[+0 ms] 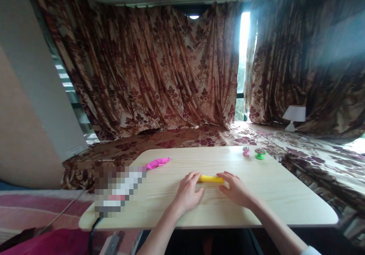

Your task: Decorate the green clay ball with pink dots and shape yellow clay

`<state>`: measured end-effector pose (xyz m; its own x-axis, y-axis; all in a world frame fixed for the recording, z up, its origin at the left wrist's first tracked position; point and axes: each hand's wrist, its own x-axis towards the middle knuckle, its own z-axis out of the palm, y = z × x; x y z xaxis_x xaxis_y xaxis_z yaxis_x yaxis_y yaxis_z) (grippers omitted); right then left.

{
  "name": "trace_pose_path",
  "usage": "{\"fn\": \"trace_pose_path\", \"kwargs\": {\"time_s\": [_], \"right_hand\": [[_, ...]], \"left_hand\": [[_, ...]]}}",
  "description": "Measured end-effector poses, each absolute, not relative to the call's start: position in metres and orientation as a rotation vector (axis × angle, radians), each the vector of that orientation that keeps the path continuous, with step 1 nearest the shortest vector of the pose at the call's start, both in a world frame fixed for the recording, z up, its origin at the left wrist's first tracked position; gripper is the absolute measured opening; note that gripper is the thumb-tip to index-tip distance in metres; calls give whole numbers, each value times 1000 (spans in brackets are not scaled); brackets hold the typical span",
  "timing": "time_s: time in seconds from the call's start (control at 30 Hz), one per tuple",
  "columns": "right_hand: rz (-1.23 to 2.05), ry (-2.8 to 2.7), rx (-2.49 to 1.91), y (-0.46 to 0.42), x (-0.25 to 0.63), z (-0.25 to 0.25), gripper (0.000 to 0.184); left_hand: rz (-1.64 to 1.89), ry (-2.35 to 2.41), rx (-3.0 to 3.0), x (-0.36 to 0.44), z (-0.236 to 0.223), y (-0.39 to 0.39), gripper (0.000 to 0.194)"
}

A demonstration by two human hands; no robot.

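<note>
A smooth yellow roll (211,179), which looks like modelling clay, lies crosswise on the pale wooden table (176,209) in front of me. My left hand (189,190) has its fingers over the roll's left end, thumb pointing inward on the near side. At the opposite end my right hand (232,186) holds on, fingers on top and thumb below. Between the hands the middle of the roll shows; both its ends are covered by fingers.
A pink lump (157,163) lies at the back left, beside a pixelated object (122,188). Toward the back right stand a small pink mushroom-like figure (246,151) and a green one (260,153). A white lamp (294,114) stands beyond, before patterned curtains (182,68).
</note>
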<state>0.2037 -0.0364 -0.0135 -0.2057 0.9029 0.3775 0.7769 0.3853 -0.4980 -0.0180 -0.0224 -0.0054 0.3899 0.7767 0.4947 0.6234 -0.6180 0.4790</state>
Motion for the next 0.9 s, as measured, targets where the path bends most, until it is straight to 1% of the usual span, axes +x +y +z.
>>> {"fn": "trace_pose_path", "kwargs": {"time_s": [0.1,0.17,0.23,0.33,0.43,0.53,0.63,0.7,0.8,0.9], "right_hand": [[293,-1871,-1332,-38,203,-29,37],[391,-1759,-1249,-38,198,-32,29],[510,-1686,-1165,-40,193,-31,26],[617,-1623,-1122,-44,190,-29,28],[607,-1613,-1172,-49,190,-29,30],[456,-1689,-1241,-52,190,-28,28],[303,-1772,-1298,-55,190,-26,24],[268,-1813,-1298,-56,190,-25,22],[243,-1854,-1267,-58,188,-23,21],[241,-1867,-1254,-60,189,-22,21]], "left_hand": [[1105,1307,2372,-17,-4,-16,39],[1130,1287,2340,-22,-1,-15,29],[1149,1238,2321,-29,2,-19,22],[1140,1206,2286,-36,2,-28,25],[1120,1226,2245,-38,-2,-36,27],[1125,1263,2246,-41,-5,-39,22],[1016,1275,2320,-45,2,-34,25],[907,1307,2377,-42,14,-24,29],[777,1472,2441,-22,32,-1,42],[698,1520,2462,10,32,14,50]]}}
